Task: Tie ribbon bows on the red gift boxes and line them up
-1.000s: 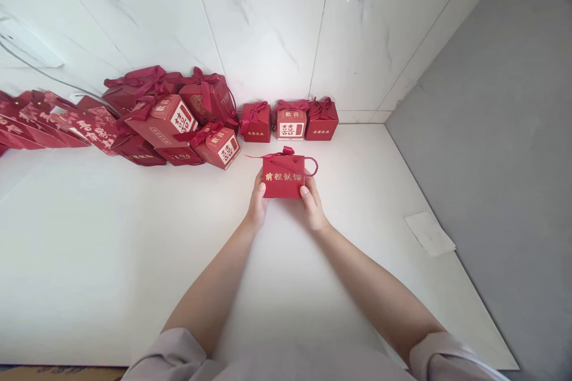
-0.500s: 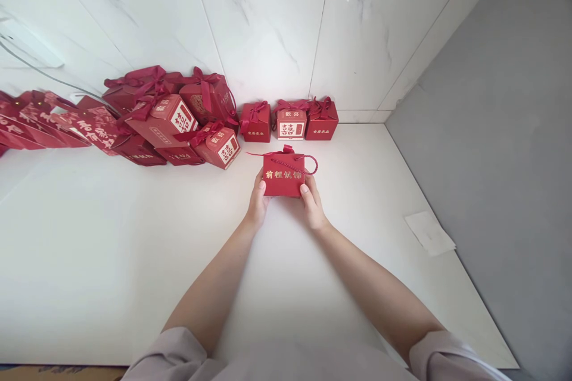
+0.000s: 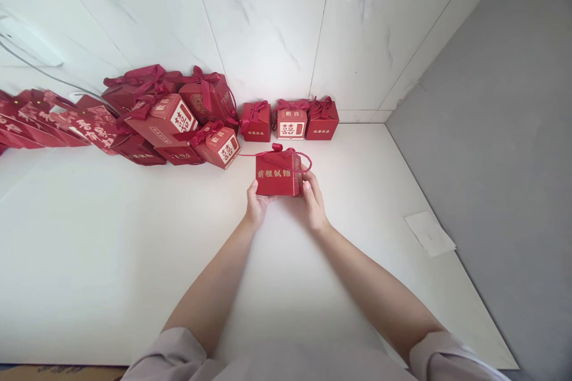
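Between my two hands is a small red gift box [image 3: 273,183] with gold characters on its front. A ribbon bow and a twisted cord handle lie on its top, and part of its right side shows. My left hand [image 3: 256,205] is closed on the lower left of the box, its thumb at the front corner and its other fingers partly hidden underneath. My right hand [image 3: 314,202] grips the right side, fingers along the side face. Behind the held box, three similar boxes stand in a row, the middle one [image 3: 291,126] showing a white label.
Several red ribboned boxes [image 3: 179,147] are piled at the back left, with red paper bags [image 3: 96,125] further left. A thin cable [image 3: 49,73] runs there from a white fitting. Marbled wall panels rise behind the white table [image 3: 89,262]. A white paper [image 3: 429,233] lies at the right edge.
The box has turned in my hands, so its right side now shows, and it has shifted slightly left. My left thumb sits lower at its corner. The other boxes have stayed put.
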`<state>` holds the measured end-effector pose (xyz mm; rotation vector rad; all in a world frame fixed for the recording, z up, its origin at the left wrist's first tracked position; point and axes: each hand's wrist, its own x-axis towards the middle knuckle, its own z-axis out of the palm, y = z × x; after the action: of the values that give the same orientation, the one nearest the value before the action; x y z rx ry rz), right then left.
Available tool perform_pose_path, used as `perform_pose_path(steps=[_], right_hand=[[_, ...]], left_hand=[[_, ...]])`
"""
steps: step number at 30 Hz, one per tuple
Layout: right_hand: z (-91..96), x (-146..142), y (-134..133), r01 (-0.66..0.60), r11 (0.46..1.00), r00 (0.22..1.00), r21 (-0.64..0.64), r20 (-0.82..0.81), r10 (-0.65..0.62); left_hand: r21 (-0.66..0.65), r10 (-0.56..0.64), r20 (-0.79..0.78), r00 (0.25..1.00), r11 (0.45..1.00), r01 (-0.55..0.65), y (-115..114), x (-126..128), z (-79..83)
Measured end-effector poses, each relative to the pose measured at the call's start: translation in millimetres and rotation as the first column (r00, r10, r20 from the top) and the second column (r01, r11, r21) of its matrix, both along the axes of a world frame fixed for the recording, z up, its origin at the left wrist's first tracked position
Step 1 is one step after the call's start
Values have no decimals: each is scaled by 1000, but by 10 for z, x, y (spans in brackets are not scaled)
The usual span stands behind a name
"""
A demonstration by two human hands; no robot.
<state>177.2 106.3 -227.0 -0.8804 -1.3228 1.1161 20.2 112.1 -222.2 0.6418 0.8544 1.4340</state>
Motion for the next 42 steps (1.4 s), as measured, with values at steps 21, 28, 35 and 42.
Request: perform_pose_path(steps=[21, 28, 35, 42], right_hand=[[83, -51, -71, 167, 959, 954, 229, 209, -216], [63, -72, -76, 309, 836, 818, 453, 322, -477], [54, -105, -82, 261, 811, 802, 523, 350, -484], [76, -82, -77, 244, 856, 829, 456, 360, -428]], left_hand=[[-203, -340, 499, 797, 848, 489, -13, -168, 213], [-148, -386, 331, 861, 880, 451, -51, -30, 136], [-110, -354, 285, 891, 911, 397, -69, 22, 156], [-102, -430, 250, 868, 879, 465, -67, 2, 176]])
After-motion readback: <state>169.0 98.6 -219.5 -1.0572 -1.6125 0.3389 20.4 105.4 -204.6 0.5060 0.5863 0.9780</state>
